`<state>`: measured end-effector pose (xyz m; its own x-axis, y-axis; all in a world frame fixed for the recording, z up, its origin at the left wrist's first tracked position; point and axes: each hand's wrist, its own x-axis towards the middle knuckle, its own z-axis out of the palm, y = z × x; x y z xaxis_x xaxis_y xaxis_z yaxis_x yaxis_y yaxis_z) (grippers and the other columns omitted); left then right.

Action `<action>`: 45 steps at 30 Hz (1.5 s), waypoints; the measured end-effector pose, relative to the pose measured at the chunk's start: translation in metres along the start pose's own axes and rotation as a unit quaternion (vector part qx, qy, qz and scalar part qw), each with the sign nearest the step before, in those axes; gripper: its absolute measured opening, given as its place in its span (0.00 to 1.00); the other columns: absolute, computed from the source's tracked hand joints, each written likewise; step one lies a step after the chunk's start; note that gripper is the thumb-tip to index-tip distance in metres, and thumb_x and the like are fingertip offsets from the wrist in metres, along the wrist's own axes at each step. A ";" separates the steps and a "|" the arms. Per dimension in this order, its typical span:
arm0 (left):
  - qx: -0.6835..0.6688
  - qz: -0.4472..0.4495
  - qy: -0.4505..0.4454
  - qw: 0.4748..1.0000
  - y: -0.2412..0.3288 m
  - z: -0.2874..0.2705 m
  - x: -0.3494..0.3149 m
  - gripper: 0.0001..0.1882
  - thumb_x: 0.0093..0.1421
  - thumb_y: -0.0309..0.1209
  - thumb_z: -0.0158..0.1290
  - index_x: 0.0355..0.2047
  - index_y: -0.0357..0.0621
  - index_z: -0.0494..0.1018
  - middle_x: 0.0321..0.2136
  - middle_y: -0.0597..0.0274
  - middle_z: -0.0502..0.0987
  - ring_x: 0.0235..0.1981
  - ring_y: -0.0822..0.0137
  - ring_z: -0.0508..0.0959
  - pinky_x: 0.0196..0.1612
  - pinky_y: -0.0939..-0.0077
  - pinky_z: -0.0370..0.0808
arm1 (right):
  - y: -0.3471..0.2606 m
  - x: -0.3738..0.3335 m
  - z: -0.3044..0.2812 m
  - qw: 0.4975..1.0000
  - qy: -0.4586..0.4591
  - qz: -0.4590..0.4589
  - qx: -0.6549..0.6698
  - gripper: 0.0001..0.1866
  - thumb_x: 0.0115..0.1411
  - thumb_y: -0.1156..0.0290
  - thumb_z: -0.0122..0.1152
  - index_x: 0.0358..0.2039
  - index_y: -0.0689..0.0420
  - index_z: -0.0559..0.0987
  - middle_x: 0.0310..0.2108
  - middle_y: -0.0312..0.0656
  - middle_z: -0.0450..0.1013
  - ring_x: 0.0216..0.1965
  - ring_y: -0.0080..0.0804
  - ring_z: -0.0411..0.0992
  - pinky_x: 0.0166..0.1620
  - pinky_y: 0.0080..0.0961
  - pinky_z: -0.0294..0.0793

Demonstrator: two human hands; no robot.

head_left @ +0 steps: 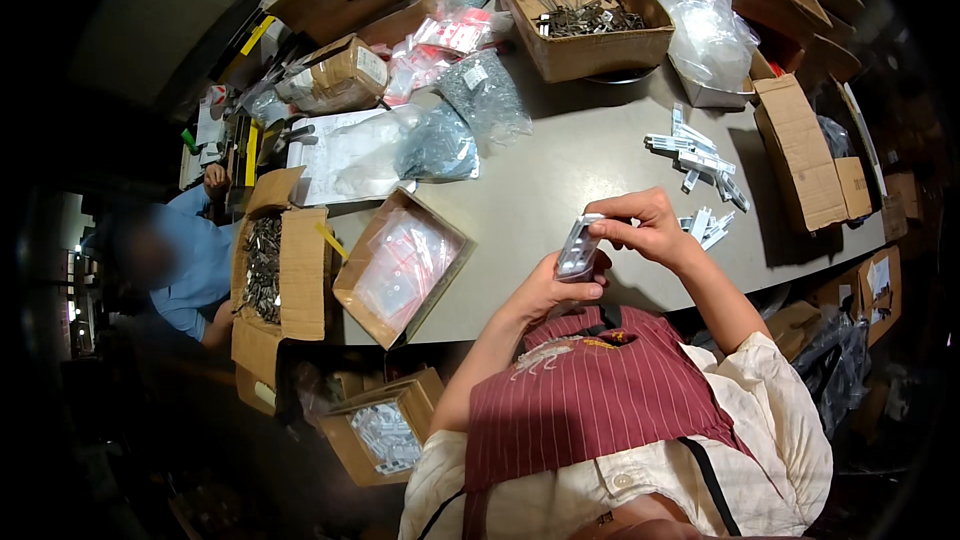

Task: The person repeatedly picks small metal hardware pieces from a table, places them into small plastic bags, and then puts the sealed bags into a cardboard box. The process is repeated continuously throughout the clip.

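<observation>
In front of my apron I hold up a flat, silvery metal piece (pixel 577 252) with dark hole-like marks. I cannot tell whether a clear bag is around it. My left hand (pixel 556 290) is closed round its lower end, thumb across the front. My right hand (pixel 642 224) pinches its upper end between thumb and fingers. Close to my right wrist lies a small group of slim silvery metal pieces (pixel 707 227). Farther back on the table is a larger loose pile of similar metal pieces (pixel 700 157).
An open box of clear bags (pixel 455 265) stands on the table (pixel 520 205) left of my hands. Boxes of small metal parts (pixel 600 58) stand at the back and left (pixel 303 285). Bagged parts (pixel 440 145) lie on papers. A co-worker in blue (pixel 190 260) sits at left.
</observation>
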<state>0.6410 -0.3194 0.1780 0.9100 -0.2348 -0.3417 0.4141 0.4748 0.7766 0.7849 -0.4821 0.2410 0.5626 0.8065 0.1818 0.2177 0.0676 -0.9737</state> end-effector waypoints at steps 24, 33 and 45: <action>-0.022 0.059 -0.056 0.996 0.027 -0.020 -0.019 0.27 0.57 0.29 0.64 0.56 0.37 0.70 0.47 0.64 0.75 0.50 0.71 0.76 0.51 0.75 0.75 | -0.003 0.024 0.012 0.946 -0.232 -0.173 -0.148 0.13 0.58 0.66 0.70 0.41 0.59 0.83 0.53 0.45 0.74 0.66 0.53 0.61 0.64 0.49 0.61; 0.140 0.194 0.191 0.952 0.040 -0.008 -0.039 0.18 0.66 0.26 0.57 0.55 0.33 0.74 0.46 0.61 0.79 0.47 0.73 0.77 0.51 0.77 0.73 | -0.007 0.026 0.028 0.975 -0.047 -0.132 -0.175 0.06 0.60 0.73 0.65 0.35 0.62 0.79 0.39 0.46 0.78 0.41 0.45 0.78 0.44 0.35 0.77; 0.204 0.398 0.363 0.817 0.037 0.003 -0.049 0.03 0.62 0.21 0.58 0.33 0.34 0.76 0.29 0.59 0.81 0.32 0.69 0.81 0.38 0.73 0.78 | -0.026 0.020 0.054 0.971 0.006 -0.165 -0.171 0.09 0.59 0.76 0.66 0.40 0.62 0.77 0.37 0.46 0.76 0.38 0.42 0.77 0.41 0.33 0.76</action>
<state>0.6119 -0.2931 0.2252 0.7211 0.6464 0.2494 -0.2216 -0.1260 0.9670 0.7476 -0.4358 0.2623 0.4259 0.7665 0.4807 0.6391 0.1212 -0.7595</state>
